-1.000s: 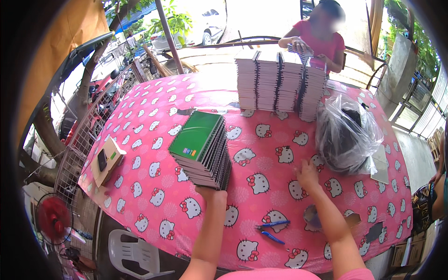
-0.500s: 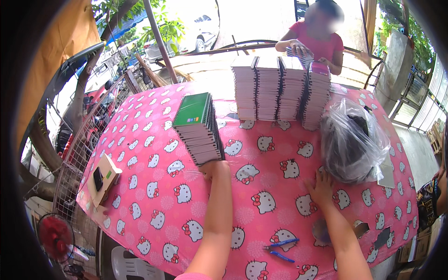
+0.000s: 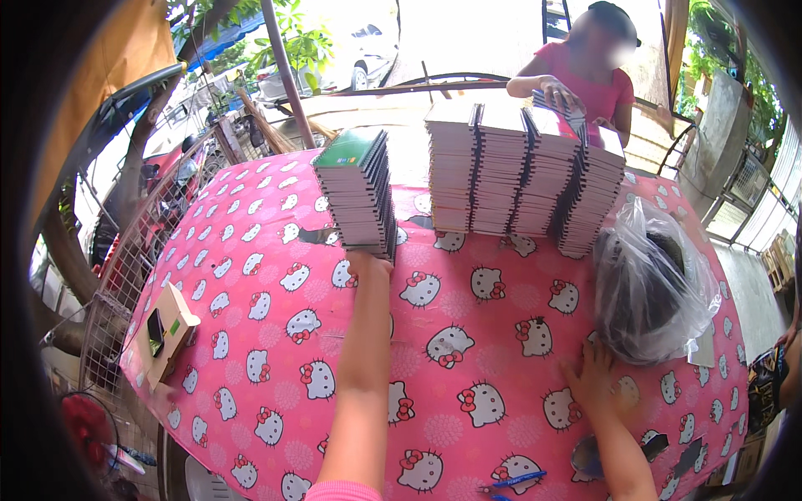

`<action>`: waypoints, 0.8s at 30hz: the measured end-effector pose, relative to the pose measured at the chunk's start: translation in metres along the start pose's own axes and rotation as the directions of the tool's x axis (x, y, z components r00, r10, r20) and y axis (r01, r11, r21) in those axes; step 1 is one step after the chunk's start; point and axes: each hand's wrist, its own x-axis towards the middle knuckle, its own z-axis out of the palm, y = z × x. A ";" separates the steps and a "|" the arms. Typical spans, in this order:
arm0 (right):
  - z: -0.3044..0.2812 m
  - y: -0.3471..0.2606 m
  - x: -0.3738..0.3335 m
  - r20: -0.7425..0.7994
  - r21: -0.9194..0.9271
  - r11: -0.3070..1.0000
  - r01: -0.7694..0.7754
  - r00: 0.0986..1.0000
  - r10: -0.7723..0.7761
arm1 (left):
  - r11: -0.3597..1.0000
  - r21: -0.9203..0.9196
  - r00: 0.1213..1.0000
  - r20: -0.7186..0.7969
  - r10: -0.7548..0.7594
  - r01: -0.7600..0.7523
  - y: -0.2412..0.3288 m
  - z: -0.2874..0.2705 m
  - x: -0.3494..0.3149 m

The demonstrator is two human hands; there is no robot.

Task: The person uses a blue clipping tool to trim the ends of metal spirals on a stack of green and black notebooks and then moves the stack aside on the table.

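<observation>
My left hand (image 3: 368,260) is at the near foot of a tall stack of spiral notebooks (image 3: 357,196) with a green cover on top. Its fingers bend against the lowest notebooks, partly hidden by the stack and my wrist. My right hand (image 3: 595,380) lies flat on the pink tablecloth (image 3: 501,334), fingers spread, holding nothing. Just beyond its fingertips sits a clear plastic bag (image 3: 656,284) with something dark inside. Farther back stand several more tall stacks of spiral notebooks (image 3: 493,179), side by side with dark spiral bindings showing.
Across the table a person in a pink shirt (image 3: 618,92) has a hand on notebooks atop the right stack. An open cardboard box (image 3: 171,330) with a dark phone-like object lies at the left edge. Blue-handled nippers (image 3: 518,480) lie near the front. A red fan (image 3: 88,430) stands lower left.
My left hand and the green-topped stack have moved farther away across the cloth. My right hand stays flat beside the bag. The view has shifted, and the other person's hand has moved over the notebooks.
</observation>
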 end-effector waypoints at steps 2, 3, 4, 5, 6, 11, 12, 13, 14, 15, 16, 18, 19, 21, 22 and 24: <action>-0.002 0.000 0.001 -0.003 -0.002 1.000 0.007 1.000 -0.007 | 0.998 -0.057 0.999 0.050 -0.014 0.017 -0.006 0.008 0.011; -0.003 0.000 0.001 0.002 -0.002 1.000 0.004 1.000 -0.004 | 0.997 -0.072 0.999 0.039 -0.013 0.015 -0.011 0.009 0.018; -0.004 0.000 0.001 0.007 -0.003 1.000 -0.001 1.000 0.001 | 1.000 -0.001 1.000 -0.007 -0.004 0.004 -0.016 0.009 0.024; -0.005 0.001 0.001 0.011 -0.004 1.000 -0.006 1.000 0.006 | 0.997 0.072 0.999 -0.051 0.007 -0.003 -0.023 0.008 0.029; -0.005 0.001 0.000 0.016 0.004 1.000 -0.012 1.000 0.012 | 0.989 0.148 0.995 -0.094 0.027 -0.013 -0.028 0.006 0.038; -0.001 0.003 0.002 0.037 -0.065 0.998 0.009 0.999 -0.007 | 0.110 0.945 0.909 0.258 0.326 -0.308 -0.031 -0.042 0.061; -0.006 0.009 0.000 0.049 -0.070 0.997 -0.037 0.998 0.041 | -0.266 0.943 0.856 0.299 0.421 -0.199 -0.043 -0.027 0.037; -0.006 0.002 0.002 0.063 -0.028 0.998 -0.048 0.997 0.050 | -0.198 0.959 0.916 0.260 0.307 -0.205 -0.021 -0.028 0.041; -0.006 -0.003 0.003 0.078 0.012 0.998 -0.060 0.995 0.059 | -0.261 0.934 0.880 0.326 0.346 -0.244 -0.013 -0.027 0.042; -0.006 -0.004 0.004 0.086 0.036 0.998 -0.059 0.995 0.056 | -0.321 0.904 0.845 0.392 0.364 -0.281 -0.013 -0.022 0.039; -0.006 -0.004 0.005 0.094 0.059 0.996 -0.060 0.994 0.054 | -0.381 0.869 0.807 0.457 0.375 -0.315 -0.014 -0.018 0.037; -0.005 -0.004 0.005 0.097 0.069 0.996 -0.055 0.994 0.048 | -0.330 0.896 0.810 0.419 0.410 -0.296 -0.013 -0.018 0.039; -0.004 -0.004 0.005 0.092 0.058 0.997 -0.048 0.995 0.043 | -0.303 0.909 0.812 0.399 0.426 -0.287 -0.013 -0.019 0.041; -0.003 -0.003 0.003 0.088 0.027 0.999 -0.041 0.995 0.038 | -0.276 0.904 0.803 0.420 0.422 -0.328 -0.016 -0.018 0.048; -0.003 -0.004 0.002 0.090 0.007 0.999 -0.039 0.995 0.038 | -0.262 0.901 0.801 0.428 0.419 -0.345 -0.019 -0.018 0.051; -0.006 -0.007 0.004 0.101 -0.032 0.999 -0.025 0.994 0.028 | -0.279 0.866 0.757 0.498 0.422 -0.415 -0.021 -0.019 0.061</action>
